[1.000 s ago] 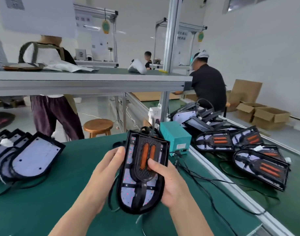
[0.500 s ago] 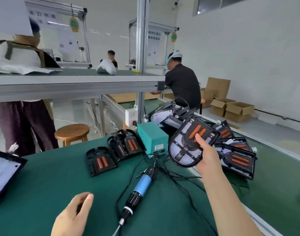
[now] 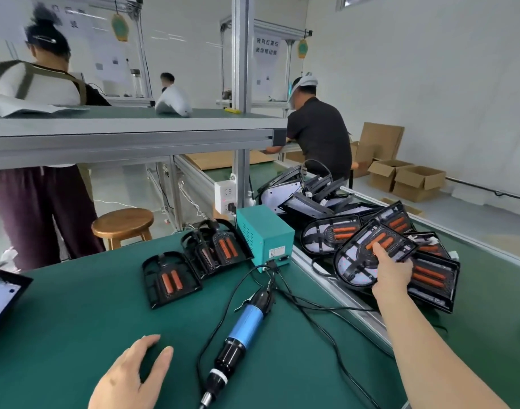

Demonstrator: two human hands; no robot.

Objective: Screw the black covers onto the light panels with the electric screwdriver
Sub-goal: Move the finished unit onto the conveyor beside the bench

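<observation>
My right hand (image 3: pixel 393 271) grips a light panel (image 3: pixel 356 261) with a black cover and orange cells, holding it low over the pile of finished panels (image 3: pixel 430 276) on the conveyor at the right. My left hand (image 3: pixel 129 379) hovers open, fingers spread, over the green table near its front edge. The electric screwdriver (image 3: pixel 244 332), blue with black ends, lies on the table between my arms, its tip toward me. Two loose black covers (image 3: pixel 169 278) (image 3: pixel 217 249) with orange cells lie behind it.
A teal power box (image 3: pixel 264 234) stands at the table's right edge with cables trailing across the mat. A panel's corner (image 3: pixel 2 293) shows at far left. A metal shelf (image 3: pixel 129 134) runs overhead. People work behind; a wooden stool (image 3: pixel 123 225) and cardboard boxes (image 3: pixel 406 178) stand on the floor.
My right hand carried the covered panel from in front of me out to the right and down toward the conveyor pile. My left hand let go and now hovers open over the table.
</observation>
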